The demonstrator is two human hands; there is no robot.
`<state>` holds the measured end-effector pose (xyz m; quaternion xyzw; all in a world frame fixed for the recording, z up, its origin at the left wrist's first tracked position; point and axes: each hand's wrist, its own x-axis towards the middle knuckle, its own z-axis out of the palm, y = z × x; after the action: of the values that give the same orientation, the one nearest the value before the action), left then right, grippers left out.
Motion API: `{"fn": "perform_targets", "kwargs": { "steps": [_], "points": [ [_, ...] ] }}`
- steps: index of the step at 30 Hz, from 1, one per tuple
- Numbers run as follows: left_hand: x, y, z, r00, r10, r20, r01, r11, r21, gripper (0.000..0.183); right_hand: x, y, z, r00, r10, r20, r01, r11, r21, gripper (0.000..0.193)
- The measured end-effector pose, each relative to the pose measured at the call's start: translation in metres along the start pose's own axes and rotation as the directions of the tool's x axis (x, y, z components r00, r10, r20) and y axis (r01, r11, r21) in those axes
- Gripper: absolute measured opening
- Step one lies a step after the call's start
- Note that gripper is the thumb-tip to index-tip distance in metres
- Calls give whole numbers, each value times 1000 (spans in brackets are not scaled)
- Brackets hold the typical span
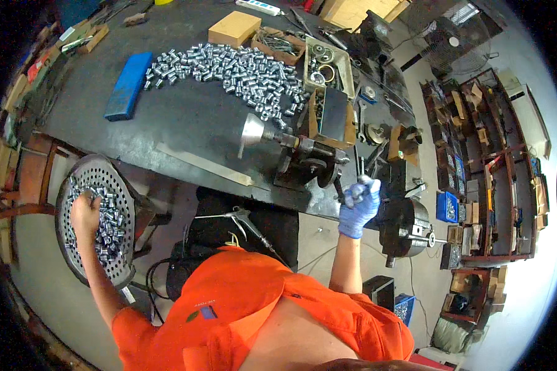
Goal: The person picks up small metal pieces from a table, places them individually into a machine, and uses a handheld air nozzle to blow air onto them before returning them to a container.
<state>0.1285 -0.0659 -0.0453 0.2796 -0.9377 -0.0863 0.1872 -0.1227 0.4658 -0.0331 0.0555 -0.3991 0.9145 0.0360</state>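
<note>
Workshop surface [185, 117]: left hand [85, 213], fingers together in perforated tray [120, 185], should lift one sleeve; gloved right hand [359, 207], fingers clamped, steadies machine handle [339, 185].

A dark workbench [185, 117] carries a wide scatter of small silver metal sleeves [229, 68] across its middle. A flat blue block [128, 85] lies to their left and a light wooden block [234, 28] just behind them. A pale flat strip [203, 164] lies near the front edge. To the right sit a small machine with a metal funnel [251, 132], open cardboard boxes [332, 114] and a tray of rings [326, 65]. A white power strip [258, 7] rests at the far edge
</note>
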Motion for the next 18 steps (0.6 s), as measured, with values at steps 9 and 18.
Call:
{"fn": "perform_targets", "kwargs": {
  "steps": [9, 18],
  "points": [
    [110, 260, 102, 857, 473, 204, -237, 715, -658, 31, 55, 44, -8, 956, 171, -239, -201, 973, -110, 23],
    [134, 347, 181, 815, 552, 178, -438, 787, -435, 27, 33, 47, -14, 946, 125, -299, -185, 966, -181, 26]
  ]
}}
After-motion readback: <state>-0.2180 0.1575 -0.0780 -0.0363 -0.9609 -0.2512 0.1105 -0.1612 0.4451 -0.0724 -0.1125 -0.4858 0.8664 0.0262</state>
